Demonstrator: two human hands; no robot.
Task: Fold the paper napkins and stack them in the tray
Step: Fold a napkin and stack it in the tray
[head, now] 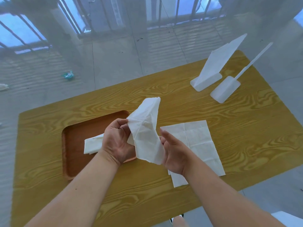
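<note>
Tissue-thin napkin (146,133) held up in the air above the table (164,202), just right of the tray (73,136) — soft, creased, drooping under its own weight. Pinched at its upper left edge by the left hand (117,141), thumb and fingers closed on the paper. Lower right edge resting against the right hand (173,154), palm turned inward, fingers held out fairly straight; whether that hand truly grips cannot be told.

Likely trouble from here: tearing, if pulled apart too hard — paper this light gives little warning. Crooked fold too, since the sheet hangs twisted and edges do not line up. Could also slip from the looser right side and flop onto the flat napkins (196,141) lying to the right, unfolded, square-creased, overlapping one another.

Tray reddish-brown, smooth, shallow-rimmed with rounded corners; one folded napkin (92,144) inside it, a long narrow strip, partly hidden by the left wrist. Table yellow, bold wood-grain print, glossy. Far right: two translucent white plastic stands (213,79), one bearing an upright sheet.
</note>
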